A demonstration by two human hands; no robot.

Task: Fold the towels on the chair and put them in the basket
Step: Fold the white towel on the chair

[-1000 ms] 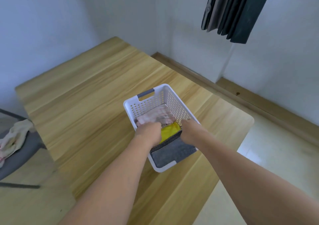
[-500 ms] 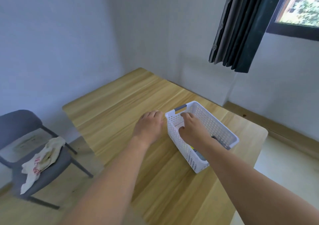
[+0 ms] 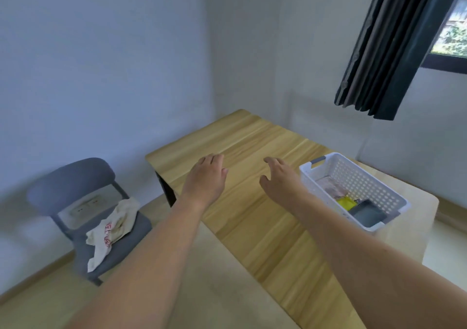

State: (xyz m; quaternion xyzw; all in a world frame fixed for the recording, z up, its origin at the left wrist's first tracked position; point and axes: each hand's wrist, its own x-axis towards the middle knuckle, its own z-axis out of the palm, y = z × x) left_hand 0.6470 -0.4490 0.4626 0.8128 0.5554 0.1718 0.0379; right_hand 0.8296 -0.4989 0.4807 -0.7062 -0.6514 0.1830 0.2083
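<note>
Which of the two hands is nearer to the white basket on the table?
The right. The right hand hovers open over the table just left of the white basket, while the left hand hangs farther left, toward the chair side.

Perforated plastic basket [image 3: 364, 177] on smooth wood table [image 3: 252, 217]

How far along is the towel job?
Done: folded towels lie in the white basket on the table. In hand: nothing; the left hand and right hand hover open over the table. Left: one crumpled white towel on the chair, unfolded.
</note>
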